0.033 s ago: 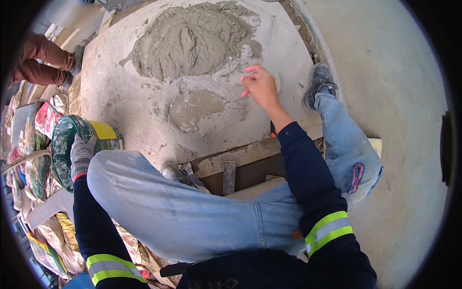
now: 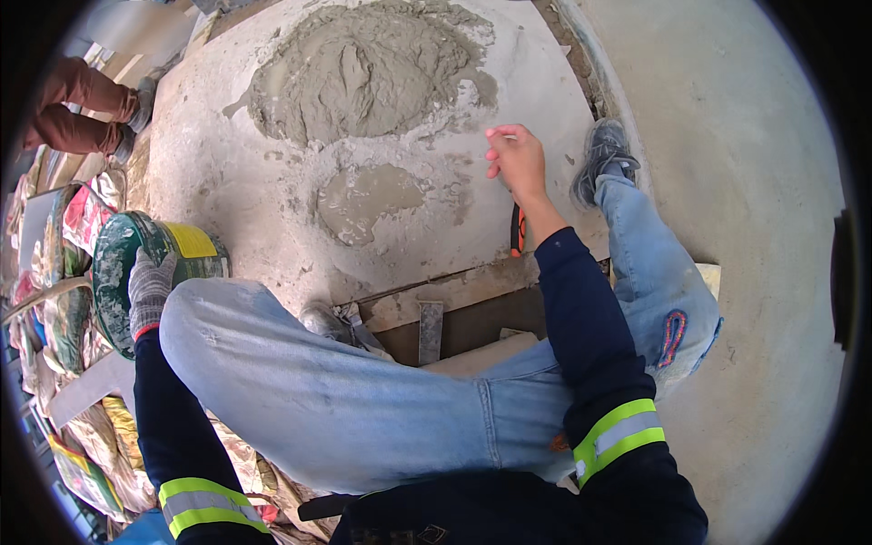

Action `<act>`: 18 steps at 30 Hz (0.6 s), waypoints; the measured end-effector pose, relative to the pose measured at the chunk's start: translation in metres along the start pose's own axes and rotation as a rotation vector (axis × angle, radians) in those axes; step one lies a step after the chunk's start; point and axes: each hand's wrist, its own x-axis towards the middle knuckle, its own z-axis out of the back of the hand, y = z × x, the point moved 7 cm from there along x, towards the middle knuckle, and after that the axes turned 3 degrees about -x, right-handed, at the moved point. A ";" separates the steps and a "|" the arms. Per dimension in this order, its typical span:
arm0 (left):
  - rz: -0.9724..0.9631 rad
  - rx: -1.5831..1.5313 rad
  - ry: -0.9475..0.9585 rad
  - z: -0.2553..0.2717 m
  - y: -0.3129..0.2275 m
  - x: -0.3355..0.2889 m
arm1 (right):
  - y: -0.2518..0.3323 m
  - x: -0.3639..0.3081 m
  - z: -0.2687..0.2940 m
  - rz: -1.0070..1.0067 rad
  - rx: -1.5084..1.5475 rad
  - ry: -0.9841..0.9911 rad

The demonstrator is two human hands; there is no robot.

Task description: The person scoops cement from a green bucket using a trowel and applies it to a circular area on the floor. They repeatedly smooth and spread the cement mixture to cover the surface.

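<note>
Left hand [image 2: 150,289]: gloved, fingers resting open on green paint can [image 2: 127,263], near left.
Right hand [image 2: 516,162]: bare, fingers pinched closed, above mortar-smeared surface [image 2: 236,182].
Mortar pile [image 2: 363,68]: far centre.

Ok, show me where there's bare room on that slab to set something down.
Bare slab lies between the green bucket and the wet puddle, and right of the mortar heap above the right hand. The left side by the sacks and left hand is crowded.

Bright, even daylight — soft shadows, no glare; strong fisheye bending toward a black rim, with slight softness at the edges.
</note>
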 end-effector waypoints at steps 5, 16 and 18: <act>0.011 -0.011 -0.048 -0.009 0.002 0.009 | -0.071 0.002 0.114 -0.102 -0.624 -0.529; 0.033 -0.009 -0.051 -0.004 0.004 0.001 | -0.173 -0.016 0.140 -0.464 -1.524 -0.223; -0.031 -0.062 -0.076 -0.002 -0.016 0.001 | -0.192 -0.002 0.177 -0.500 -1.365 -0.152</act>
